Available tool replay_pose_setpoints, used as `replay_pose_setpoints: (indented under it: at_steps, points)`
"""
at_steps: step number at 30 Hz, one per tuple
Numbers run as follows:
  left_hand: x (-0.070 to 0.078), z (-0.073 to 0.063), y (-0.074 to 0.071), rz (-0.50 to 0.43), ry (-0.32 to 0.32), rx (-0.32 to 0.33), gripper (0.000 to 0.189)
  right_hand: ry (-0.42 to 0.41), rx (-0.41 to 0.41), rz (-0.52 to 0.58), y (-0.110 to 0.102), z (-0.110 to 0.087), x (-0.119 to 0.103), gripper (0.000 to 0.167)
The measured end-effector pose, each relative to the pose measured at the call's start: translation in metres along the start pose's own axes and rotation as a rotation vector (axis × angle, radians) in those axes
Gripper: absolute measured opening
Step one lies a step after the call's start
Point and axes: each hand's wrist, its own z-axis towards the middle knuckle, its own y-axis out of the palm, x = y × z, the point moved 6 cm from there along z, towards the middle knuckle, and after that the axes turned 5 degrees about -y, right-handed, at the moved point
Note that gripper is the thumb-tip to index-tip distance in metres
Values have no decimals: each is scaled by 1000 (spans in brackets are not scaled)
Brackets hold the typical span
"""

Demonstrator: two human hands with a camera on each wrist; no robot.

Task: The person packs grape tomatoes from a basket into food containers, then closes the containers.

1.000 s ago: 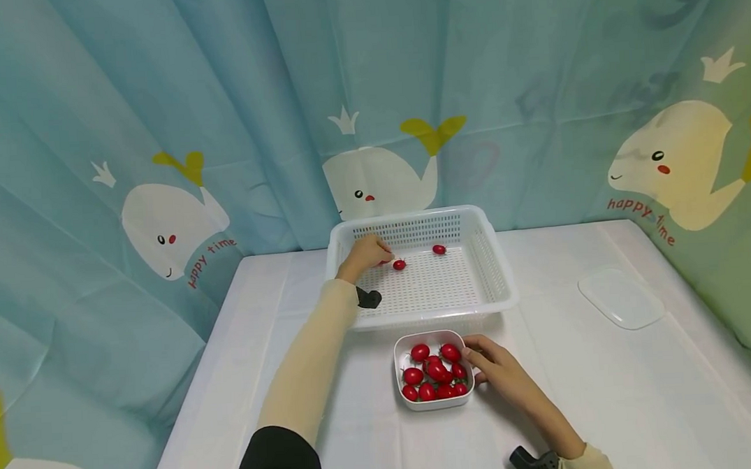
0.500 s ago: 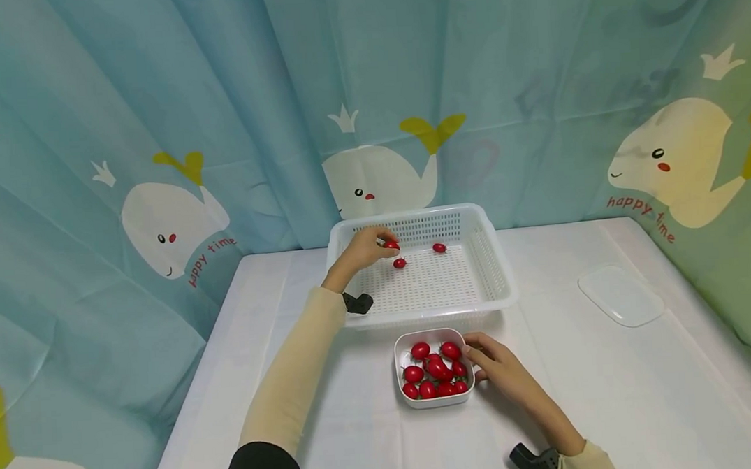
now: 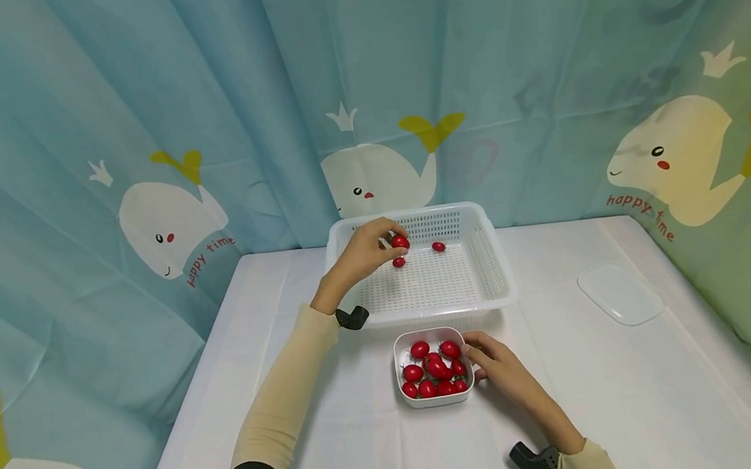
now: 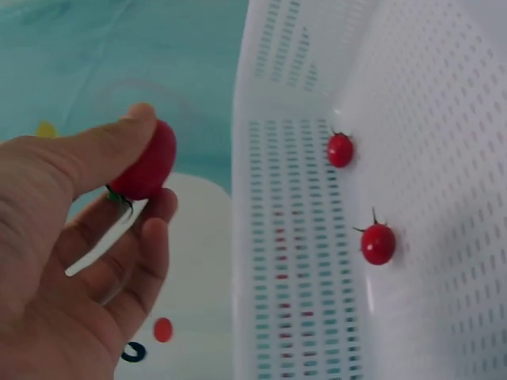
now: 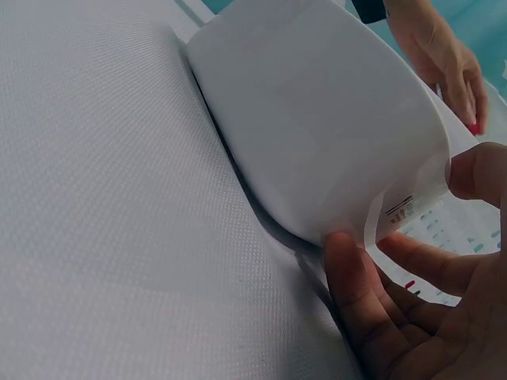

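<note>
Over the left part of a white perforated plastic basket (image 3: 428, 291), my left hand (image 3: 362, 254) pinches a cherry tomato (image 3: 400, 242) between thumb and fingers. The left wrist view shows that tomato (image 4: 154, 162) with its green stem, held above the rim. Two more cherry tomatoes lie apart on the basket floor, one nearer (image 3: 398, 262) and one farther right (image 3: 438, 246). In front of the basket stands a small white container (image 3: 438, 402) with several cherry tomatoes (image 3: 434, 367) in it. My right hand (image 3: 504, 372) holds its right side, thumb at the rim, fingers against the outer wall.
A clear, rounded lid (image 3: 620, 295) lies flat on the white tablecloth (image 3: 609, 392) at the right. Behind the table hangs a blue curtain (image 3: 272, 162) with whale prints. The container sits close to the basket's front edge.
My left hand has lifted the cherry tomato off the basket floor and drawn it up and slightly right. The right hand and the container have stayed in place.
</note>
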Motion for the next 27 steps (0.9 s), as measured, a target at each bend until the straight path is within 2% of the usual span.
replay_pose_setpoints:
  at_steps: [8, 11, 18, 25, 27]
  points:
    - [21, -21, -4, 16, 126, 54, 25, 1, 0, -7, 0, 1, 0, 40]
    - [25, -31, -4, 13, 153, 62, 25, 4, 0, -3, 0, 1, 0, 41]
    - [32, -60, 2, -40, 171, 61, 22, 12, 8, -12, 0, 0, 0, 41]
    - [28, -84, 10, -227, 146, 10, 21, 14, 9, -2, 0, 0, 0, 40]
    - [26, -90, 13, -255, 134, -7, 20, 14, 9, -7, 0, 0, 0, 40]
